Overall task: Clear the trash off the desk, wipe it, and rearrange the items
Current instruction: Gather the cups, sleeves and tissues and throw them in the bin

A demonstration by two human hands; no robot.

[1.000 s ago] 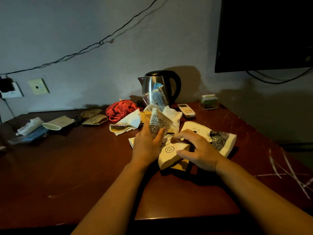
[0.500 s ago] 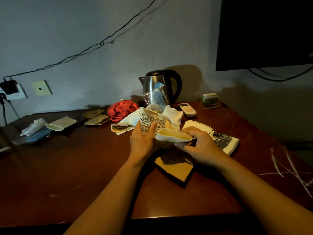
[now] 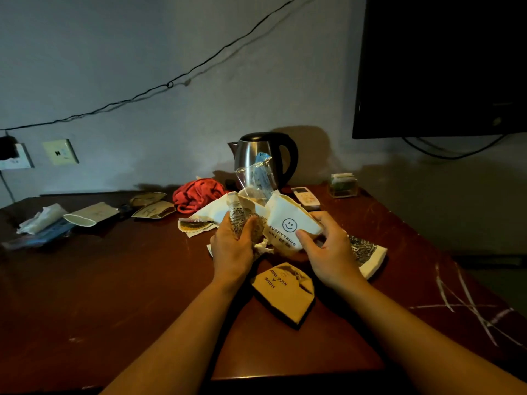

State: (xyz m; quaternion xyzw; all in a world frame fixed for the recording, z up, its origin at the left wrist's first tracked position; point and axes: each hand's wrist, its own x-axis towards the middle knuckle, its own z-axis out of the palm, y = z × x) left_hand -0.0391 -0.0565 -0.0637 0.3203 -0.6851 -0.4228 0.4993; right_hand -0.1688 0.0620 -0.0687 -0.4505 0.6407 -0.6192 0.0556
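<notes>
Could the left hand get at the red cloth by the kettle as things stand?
Probably not yet: the left hand grips crumpled wrappers, so it is full. The red cloth lies uncovered just behind, its path free.

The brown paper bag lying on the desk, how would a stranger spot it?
Find the steel kettle at the wall, then come straight toward the desk's near edge. The brown paper bag lies flat between the forearms, alone reading HAVE A NICE DAY.
</notes>
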